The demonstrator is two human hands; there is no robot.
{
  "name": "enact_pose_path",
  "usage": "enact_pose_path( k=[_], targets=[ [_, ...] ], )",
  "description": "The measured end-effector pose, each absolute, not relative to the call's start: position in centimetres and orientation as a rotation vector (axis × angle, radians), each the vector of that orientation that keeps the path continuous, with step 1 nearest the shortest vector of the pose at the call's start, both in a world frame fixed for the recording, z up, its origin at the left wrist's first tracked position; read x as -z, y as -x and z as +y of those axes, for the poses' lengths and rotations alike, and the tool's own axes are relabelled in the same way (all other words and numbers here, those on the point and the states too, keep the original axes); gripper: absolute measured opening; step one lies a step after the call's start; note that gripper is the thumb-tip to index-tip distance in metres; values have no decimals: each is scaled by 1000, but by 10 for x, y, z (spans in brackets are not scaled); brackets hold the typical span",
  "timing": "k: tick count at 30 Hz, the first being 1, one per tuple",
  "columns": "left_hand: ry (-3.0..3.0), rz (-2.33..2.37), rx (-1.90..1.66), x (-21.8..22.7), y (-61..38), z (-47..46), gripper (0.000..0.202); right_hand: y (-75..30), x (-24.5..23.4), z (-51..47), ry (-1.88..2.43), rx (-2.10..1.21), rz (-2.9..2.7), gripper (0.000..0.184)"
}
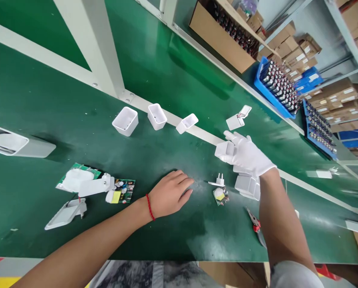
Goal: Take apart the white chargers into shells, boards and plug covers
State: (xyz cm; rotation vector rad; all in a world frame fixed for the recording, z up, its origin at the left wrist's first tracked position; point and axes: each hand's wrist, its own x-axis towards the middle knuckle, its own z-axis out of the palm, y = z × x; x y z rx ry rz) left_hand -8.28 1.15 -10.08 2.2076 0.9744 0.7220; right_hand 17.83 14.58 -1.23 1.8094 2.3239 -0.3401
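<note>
Green matting covered the long workbench (173, 72), crossed by a pale metal rail (197, 134) and bounded at the far edge by a brown cardboard box (221, 40) and blue plastic trays of parts (276, 86). Open green lay between the two arms. The white-gloved right hand (246, 154) was closed around a small white plastic charger shell (225, 149), held just above the rail. The bare left hand (169, 194) rested flat and empty on the mat, a small white two-pin plug piece (218, 182) near its fingertips.
</note>
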Motion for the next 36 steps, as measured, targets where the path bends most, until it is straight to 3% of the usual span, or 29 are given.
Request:
enact_pose_path(
  k=[3,5,9,11,14,16,19,24,27,30,33,36],
  targets=[
    [-2163,994,-778,101,83,11,25,-169,15,121,-1755,76,2295,68],
    [-2097,1009,-850,101,83,11,34,-155,14,102,-1751,-68,2364,73],
    [-2062,957,-931,100,84,11,66,-117,10,51,-1568,210,2627,85],
    [-2085,883,-858,100,85,11,73,-106,10,28,-1443,428,2733,86],
    [-2081,853,-714,100,85,11,72,-116,10,3,-1565,721,2754,91],
    [-2058,881,-677,99,85,10,70,-136,11,-9,-1874,588,2671,82],
    [-2021,888,-663,98,84,8,66,-166,23,-23,-2103,127,2366,72],
    [-2076,865,-670,99,82,6,62,-179,58,-26,-2162,307,2044,77],
    [-2081,830,-695,98,83,7,64,-181,59,-23,-2388,729,2048,74],
    [-2069,804,-706,96,85,8,63,-184,49,-24,-2613,1727,1928,74],
    [-2068,800,-723,94,86,9,59,-179,45,-25,-2501,2664,1660,60],
    [-2072,812,-752,95,85,9,56,-168,53,-24,-2444,3005,1524,43]
  ],
)
